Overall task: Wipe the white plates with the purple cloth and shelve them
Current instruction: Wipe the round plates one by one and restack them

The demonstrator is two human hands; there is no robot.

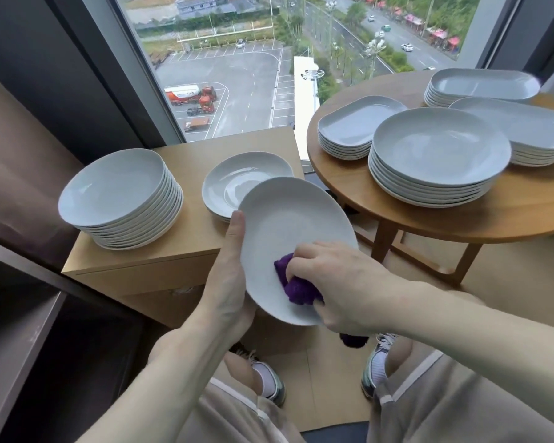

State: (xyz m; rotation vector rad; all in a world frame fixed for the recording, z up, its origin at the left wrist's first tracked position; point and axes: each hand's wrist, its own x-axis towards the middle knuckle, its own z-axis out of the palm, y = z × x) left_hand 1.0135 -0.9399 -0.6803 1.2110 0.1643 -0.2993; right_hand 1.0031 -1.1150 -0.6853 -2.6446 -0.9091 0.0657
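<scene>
One white plate (pixel 288 225), tilted and held in the air above the person's knees, in front of the low wooden bench (pixel 186 251). The left hand (pixel 229 276) grips its left rim, thumb lying along the edge and the other fingers hidden behind the plate. The right hand (pixel 336 286) has its fingers curled round the bunched purple cloth (pixel 293 284), pressed against the plate's lower face; a tail of the cloth shows below the wrist.

On the low bench stand two stacks of round plates: a tall left stack (pixel 119 196) of roughly a dozen, and a short stack (pixel 243 180) just behind the held plate, its near edge covered by it, so that its count cannot be told.

On the round bench (pixel 461 225), to the right, stand four stacks: one round stack (pixel 438 155) of about eight, in front; one small oblong stack (pixel 355 129) to its left; and two long oval stacks (pixel 522 129) (pixel 480 86) behind, the nearer cut off by the frame's right edge. The rims blur together, so exact counts are uncertain.

Behind both benches a window (pixel 237 75) overlooks a car park. Two shoes (pixel 272 378) (pixel 376 366) rest on the floor.
</scene>
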